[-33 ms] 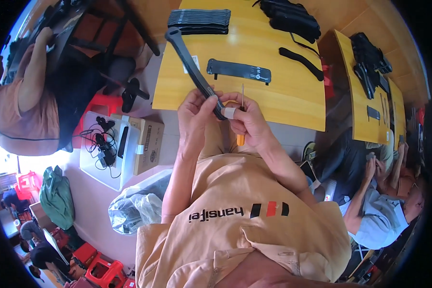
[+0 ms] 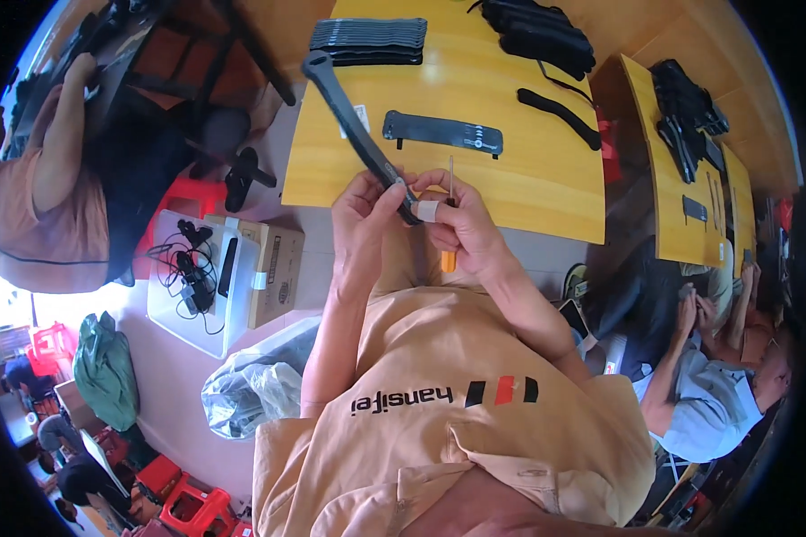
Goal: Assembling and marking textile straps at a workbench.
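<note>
A long dark grey strip (image 2: pixel 350 111) with a rounded, holed far end slants up over the table's near left part. My left hand (image 2: pixel 364 201) is closed on its lower part, thumb on top. My right hand (image 2: pixel 464 221) is closed round a screwdriver (image 2: pixel 449 261) with an orange handle, its thin shaft pointing away from me. The right fingers, one wrapped in a pale bandage (image 2: pixel 427 211), also meet the strip's near end; their exact grip there is hidden. Just beyond my hands lies a flat dark panel (image 2: pixel 443 132) with two small black tabs.
On the yellow table (image 2: pixel 528 201) are a stack of dark strips (image 2: pixel 367 40), a curved black strip (image 2: pixel 560 116) and black bundles (image 2: pixel 546 40). To the left stand a clear bin (image 2: pixel 228 313) with cables and a cardboard box (image 2: pixel 278 277). Other people sit on both sides.
</note>
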{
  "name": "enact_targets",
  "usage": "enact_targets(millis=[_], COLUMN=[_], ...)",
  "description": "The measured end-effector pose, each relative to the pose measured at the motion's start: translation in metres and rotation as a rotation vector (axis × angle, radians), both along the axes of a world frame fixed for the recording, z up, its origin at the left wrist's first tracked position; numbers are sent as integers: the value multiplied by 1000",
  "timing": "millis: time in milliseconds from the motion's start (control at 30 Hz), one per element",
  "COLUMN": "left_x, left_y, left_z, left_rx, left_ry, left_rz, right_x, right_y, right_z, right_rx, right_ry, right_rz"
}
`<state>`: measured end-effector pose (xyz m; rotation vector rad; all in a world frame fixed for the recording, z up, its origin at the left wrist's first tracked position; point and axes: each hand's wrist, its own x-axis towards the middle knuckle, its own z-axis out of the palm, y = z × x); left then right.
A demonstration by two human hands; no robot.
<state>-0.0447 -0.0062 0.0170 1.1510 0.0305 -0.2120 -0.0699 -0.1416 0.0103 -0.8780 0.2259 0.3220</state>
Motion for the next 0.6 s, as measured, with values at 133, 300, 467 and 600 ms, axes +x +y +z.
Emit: enact_targets(millis=[133,300,467,600], left_x=[2,9,4,0], left_y=[10,23,19,17], left_z=[0,10,15,19], left_rx=[-113,-280,-298,-235], left_ry=[7,80,73,4], left_rz=[24,21,28,45], right_x=[-4,-15,-27,-26], right_y=[6,-10,-3,3], right_z=[16,33,54,48], right_rx=[-202,-618,-958,-1079], right_ry=[-88,-384,-507,-660], right_rz=[11,-32,99,34])
